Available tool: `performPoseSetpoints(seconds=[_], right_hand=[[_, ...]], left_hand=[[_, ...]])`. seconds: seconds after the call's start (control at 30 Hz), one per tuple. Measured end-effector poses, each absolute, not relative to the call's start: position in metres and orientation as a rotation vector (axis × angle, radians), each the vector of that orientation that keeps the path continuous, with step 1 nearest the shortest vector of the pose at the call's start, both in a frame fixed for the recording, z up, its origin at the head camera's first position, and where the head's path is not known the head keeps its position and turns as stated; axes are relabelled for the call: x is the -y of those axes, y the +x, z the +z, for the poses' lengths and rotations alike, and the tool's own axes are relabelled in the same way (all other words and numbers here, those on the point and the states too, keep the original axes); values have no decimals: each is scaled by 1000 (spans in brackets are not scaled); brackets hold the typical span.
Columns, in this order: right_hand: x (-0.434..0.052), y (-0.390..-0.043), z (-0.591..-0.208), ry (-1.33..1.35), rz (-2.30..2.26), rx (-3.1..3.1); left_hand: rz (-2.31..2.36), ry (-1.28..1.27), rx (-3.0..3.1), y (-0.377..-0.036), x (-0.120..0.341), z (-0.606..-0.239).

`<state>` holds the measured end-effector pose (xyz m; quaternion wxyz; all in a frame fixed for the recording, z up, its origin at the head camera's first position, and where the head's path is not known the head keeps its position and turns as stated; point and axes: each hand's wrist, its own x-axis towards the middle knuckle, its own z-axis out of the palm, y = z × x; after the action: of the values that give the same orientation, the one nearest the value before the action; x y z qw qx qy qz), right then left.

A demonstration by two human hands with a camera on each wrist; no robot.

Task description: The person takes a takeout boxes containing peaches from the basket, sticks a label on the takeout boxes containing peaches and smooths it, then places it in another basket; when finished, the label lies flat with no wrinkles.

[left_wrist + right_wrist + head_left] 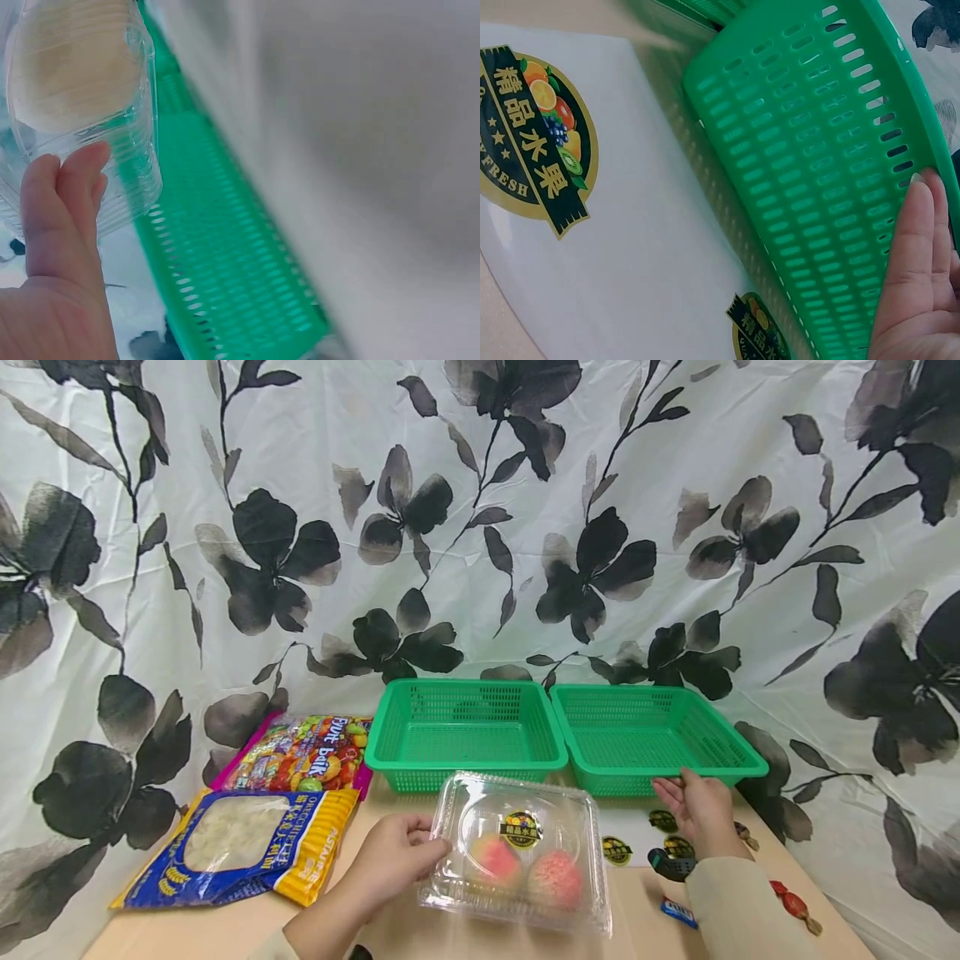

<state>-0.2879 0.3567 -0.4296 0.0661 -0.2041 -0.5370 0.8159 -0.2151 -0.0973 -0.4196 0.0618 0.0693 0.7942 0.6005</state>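
Observation:
My left hand [401, 853] grips the left edge of a clear plastic fruit box [480, 814], thumb on top. Two pink-yellow peaches [555, 881] lie inside, and a black-and-gold label [521, 830] is on the lid. The box is tilted in front of the left green basket [465, 778]. In the left wrist view the fingers [75, 187] touch the box's side. My right hand [701, 810] holds the front rim of the right green basket [622, 783]. In the right wrist view its fingers [915, 240] lie against the slotted wall; part of the hand is hidden by the rim.
Left of the baskets lie a fruit candy bag [300, 752] and a blue-yellow pasta bag [240, 843]. A white sticker sheet [652, 225] lies before the right basket. Wrapped candies, one blue [678, 912] and one red [793, 903], lie at the right. A floral cloth [495, 643] hangs behind.

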Motion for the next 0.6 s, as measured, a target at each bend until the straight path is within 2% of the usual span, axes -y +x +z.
performPoseSetpoints(seconds=[0.37,0.6], right_hand=[[-356,-293,-433,-641,2405,1645],[-356,-298,-436,-674,2365,1682]], left_hand=[[1869,275,-2332,-234,76,-374],[1835,270,-2420,-262,53,-347]])
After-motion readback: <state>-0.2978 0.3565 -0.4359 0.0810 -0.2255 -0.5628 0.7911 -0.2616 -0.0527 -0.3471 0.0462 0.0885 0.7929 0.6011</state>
